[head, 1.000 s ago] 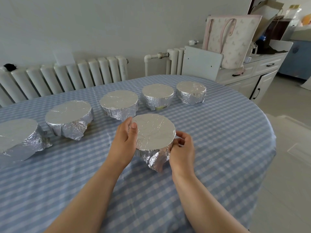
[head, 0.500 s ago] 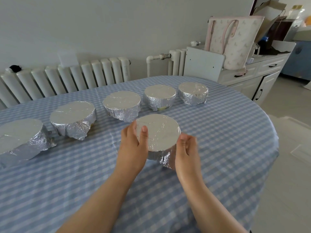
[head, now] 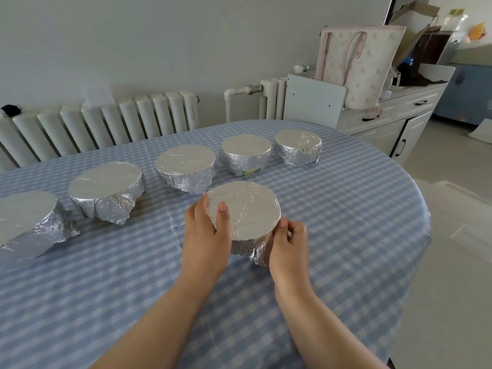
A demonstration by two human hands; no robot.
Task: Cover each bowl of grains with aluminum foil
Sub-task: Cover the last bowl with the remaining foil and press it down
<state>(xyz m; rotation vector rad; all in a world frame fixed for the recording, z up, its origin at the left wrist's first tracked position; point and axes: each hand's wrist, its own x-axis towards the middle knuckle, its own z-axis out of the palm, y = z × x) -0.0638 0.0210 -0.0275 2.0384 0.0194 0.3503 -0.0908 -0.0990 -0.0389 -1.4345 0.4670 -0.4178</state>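
A bowl wrapped in aluminum foil [head: 247, 209] stands in front of me on the blue checked tablecloth [head: 346, 209]. My left hand [head: 206, 233] grips its left side, thumb lying on the flat foil top. My right hand [head: 288, 242] presses the crumpled foil against the bowl's lower right side. Behind it stands a row of several other foil-covered bowls, among them the one at the far left [head: 26, 217], the second [head: 106, 189], the middle one [head: 186, 166] and the far right one [head: 298, 146]. No grains are visible.
The round table's edge [head: 423, 209] curves down on the right, with tiled floor beyond. White radiators [head: 106, 123] line the wall behind. A white cabinet [head: 394, 115] with a patterned tote bag [head: 356, 62] stands at the back right.
My left hand shifted so its thumb lies on the foil top. My right hand moved around the bowl's right side, pressing the foil there. The view drifted slightly.
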